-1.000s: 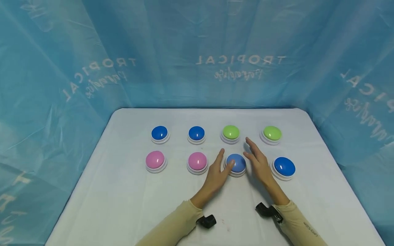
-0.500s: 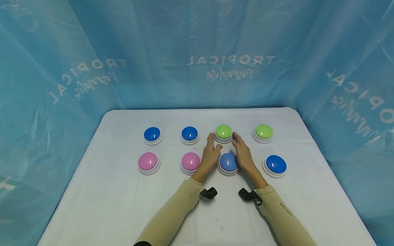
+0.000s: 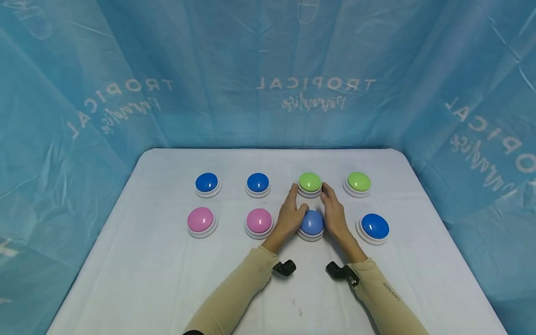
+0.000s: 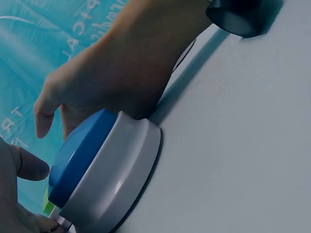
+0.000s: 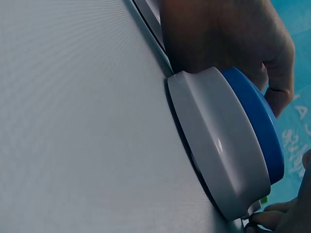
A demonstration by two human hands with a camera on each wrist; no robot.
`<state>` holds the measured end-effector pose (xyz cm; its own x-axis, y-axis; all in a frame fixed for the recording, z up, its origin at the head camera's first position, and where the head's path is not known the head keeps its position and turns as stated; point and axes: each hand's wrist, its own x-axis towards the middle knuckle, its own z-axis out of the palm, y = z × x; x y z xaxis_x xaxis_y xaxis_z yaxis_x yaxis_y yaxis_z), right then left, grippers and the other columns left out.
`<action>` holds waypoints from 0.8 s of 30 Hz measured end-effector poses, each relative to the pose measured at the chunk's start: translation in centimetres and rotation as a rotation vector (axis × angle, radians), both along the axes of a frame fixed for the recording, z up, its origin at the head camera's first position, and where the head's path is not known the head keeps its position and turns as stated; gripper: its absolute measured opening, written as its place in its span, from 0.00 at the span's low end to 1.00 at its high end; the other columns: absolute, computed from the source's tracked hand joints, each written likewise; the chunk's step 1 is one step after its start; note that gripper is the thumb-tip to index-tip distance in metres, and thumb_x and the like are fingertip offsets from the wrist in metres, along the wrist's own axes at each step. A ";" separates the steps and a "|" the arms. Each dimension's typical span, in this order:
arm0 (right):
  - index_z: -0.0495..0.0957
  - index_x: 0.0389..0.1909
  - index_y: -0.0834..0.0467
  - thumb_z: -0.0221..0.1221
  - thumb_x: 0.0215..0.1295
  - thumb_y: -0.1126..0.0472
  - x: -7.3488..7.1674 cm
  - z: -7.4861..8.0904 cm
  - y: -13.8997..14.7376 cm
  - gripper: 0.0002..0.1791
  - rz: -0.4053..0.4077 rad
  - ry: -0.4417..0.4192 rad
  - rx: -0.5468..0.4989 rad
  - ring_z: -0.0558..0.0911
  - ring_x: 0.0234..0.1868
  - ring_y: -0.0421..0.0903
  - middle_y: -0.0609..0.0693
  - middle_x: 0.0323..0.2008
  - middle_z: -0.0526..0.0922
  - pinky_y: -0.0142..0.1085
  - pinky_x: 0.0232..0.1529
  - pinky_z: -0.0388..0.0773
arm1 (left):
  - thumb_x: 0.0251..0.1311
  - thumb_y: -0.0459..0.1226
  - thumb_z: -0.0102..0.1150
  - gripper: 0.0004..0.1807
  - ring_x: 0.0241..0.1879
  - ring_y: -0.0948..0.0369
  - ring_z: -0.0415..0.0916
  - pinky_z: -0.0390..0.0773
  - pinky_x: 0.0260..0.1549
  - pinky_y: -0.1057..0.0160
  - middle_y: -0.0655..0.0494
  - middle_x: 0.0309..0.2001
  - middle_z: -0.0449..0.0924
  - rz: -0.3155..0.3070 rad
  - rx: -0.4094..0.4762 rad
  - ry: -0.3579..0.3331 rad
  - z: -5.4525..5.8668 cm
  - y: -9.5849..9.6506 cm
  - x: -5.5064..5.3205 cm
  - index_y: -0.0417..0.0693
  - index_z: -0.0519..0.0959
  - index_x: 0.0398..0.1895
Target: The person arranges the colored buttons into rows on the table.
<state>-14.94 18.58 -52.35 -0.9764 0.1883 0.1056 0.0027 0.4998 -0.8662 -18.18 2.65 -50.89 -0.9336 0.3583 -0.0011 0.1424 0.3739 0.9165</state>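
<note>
In the head view, the left hand (image 3: pixel 290 216) and right hand (image 3: pixel 333 214) reach either side of a green push button (image 3: pixel 310 182) in the back row. Their fairly straight fingers lie along its round white base. A paler blue push button (image 3: pixel 312 222) sits between the two wrists. The left thumb hovers at its far edge. Both wrist views show this blue dome up close, on a thick white base (image 4: pixel 126 160). In the right wrist view the left hand (image 5: pixel 223 39) stands behind it. The green button is mostly hidden there, with only a sliver visible.
Two dark blue buttons (image 3: pixel 257 182) stand at the back left, two pink ones (image 3: pixel 259 220) in front of them. Right of the hands are another green button (image 3: pixel 358 182) and a dark blue one (image 3: pixel 375 226). A blue printed curtain (image 3: pixel 268 116) surrounds the white table (image 3: pixel 146 279).
Both hands moved forward from the paler blue button to the green one behind it. Over the last half second, that green button shifted slightly right between them.
</note>
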 end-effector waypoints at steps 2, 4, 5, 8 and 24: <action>0.54 0.83 0.60 0.35 0.85 0.44 0.1 0.0 0.0 0.36 -0.013 -0.001 0.018 0.63 0.80 0.63 0.63 0.80 0.64 0.55 0.82 0.55 | 0.70 0.42 0.51 0.44 0.84 0.45 0.48 0.52 0.82 0.47 0.43 0.85 0.49 0.006 -0.005 0.017 -0.1 0.1 0.1 0.38 0.48 0.85; 0.55 0.83 0.60 0.36 0.85 0.43 0.3 0.0 0.0 0.36 -0.035 0.001 0.036 0.65 0.80 0.63 0.62 0.79 0.65 0.55 0.81 0.57 | 0.72 0.45 0.53 0.44 0.83 0.41 0.48 0.53 0.82 0.44 0.42 0.85 0.50 0.019 -0.010 0.039 -0.3 0.2 0.5 0.39 0.49 0.85; 0.55 0.83 0.60 0.35 0.85 0.43 0.5 -0.1 -0.1 0.36 -0.048 0.006 0.047 0.65 0.79 0.62 0.62 0.79 0.66 0.55 0.81 0.58 | 0.73 0.48 0.54 0.45 0.83 0.39 0.48 0.53 0.81 0.42 0.42 0.84 0.51 0.029 -0.012 0.051 -0.4 0.2 0.8 0.39 0.50 0.85; 0.56 0.82 0.62 0.36 0.86 0.45 1.8 -0.4 -0.5 0.34 -0.070 0.038 0.074 0.68 0.78 0.62 0.61 0.78 0.67 0.56 0.79 0.61 | 0.73 0.52 0.55 0.46 0.83 0.36 0.47 0.52 0.81 0.38 0.41 0.84 0.53 0.064 -0.013 0.092 -0.8 -0.3 2.3 0.38 0.52 0.84; 0.69 0.76 0.64 0.45 0.85 0.55 7.7 -1.3 -1.3 0.27 -0.026 0.144 0.158 0.76 0.72 0.60 0.57 0.68 0.81 0.37 0.74 0.67 | 0.67 0.52 0.63 0.47 0.77 0.30 0.59 0.68 0.66 0.25 0.38 0.79 0.65 0.069 -0.027 0.249 -1.6 -2.0 8.7 0.34 0.59 0.81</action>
<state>-7.19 17.27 -53.66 -0.9442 0.1836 0.2735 -0.1002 0.6308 -0.7694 -9.43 0.62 -52.44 -0.9285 0.2968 0.2233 0.3359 0.4146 0.8457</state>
